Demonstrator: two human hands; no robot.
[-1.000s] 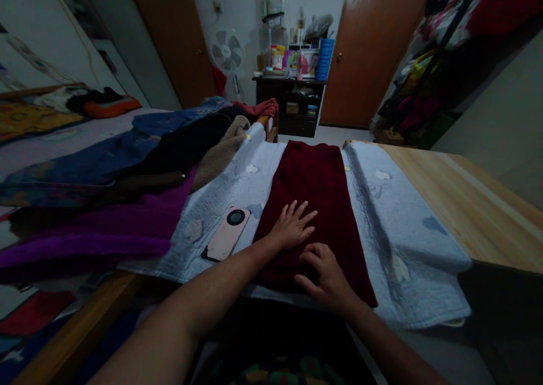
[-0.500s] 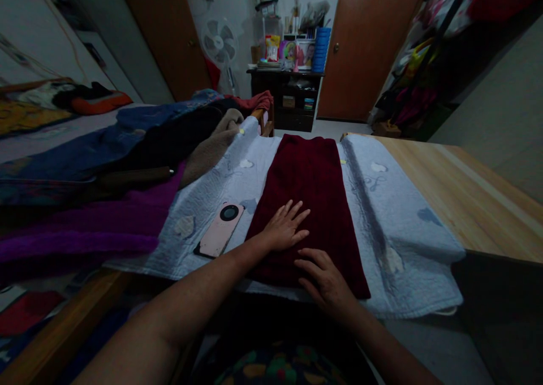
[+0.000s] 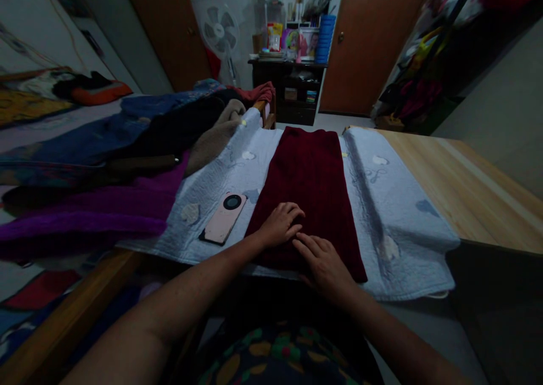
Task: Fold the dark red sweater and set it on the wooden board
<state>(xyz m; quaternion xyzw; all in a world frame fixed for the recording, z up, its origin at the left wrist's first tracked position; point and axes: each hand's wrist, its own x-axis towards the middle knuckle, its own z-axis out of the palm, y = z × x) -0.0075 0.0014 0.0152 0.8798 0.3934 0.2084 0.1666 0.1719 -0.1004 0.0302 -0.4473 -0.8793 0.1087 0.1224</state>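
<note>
A dark red folded cloth (image 3: 311, 176), perhaps a garment, lies lengthwise on a pale blue quilted cover (image 3: 373, 193). My left hand (image 3: 280, 225) rests on the near part of the red cloth, palm down, its fingers a little bent and nothing held. Just to its right, my right hand (image 3: 326, 263) lies over the near edge with fingers stretched forward. The fingertips of both hands come close together; the right thumb is mostly hidden. A pink phone (image 3: 223, 218) with a round black camera ring lies face down left of the red cloth.
Purple cloth (image 3: 139, 207), jeans (image 3: 144, 122) and a brown fleecy cloth (image 3: 214, 142) are heaped at left. A wooden board (image 3: 470, 187) borders the quilt at right. Farther back stand a white fan (image 3: 219, 29) and a dark cabinet (image 3: 284, 99).
My left hand has drawn back toward me and its spread fingers have come together and bent. My right hand's fingers have straightened forward on the red cloth. The view has tilted slightly.
</note>
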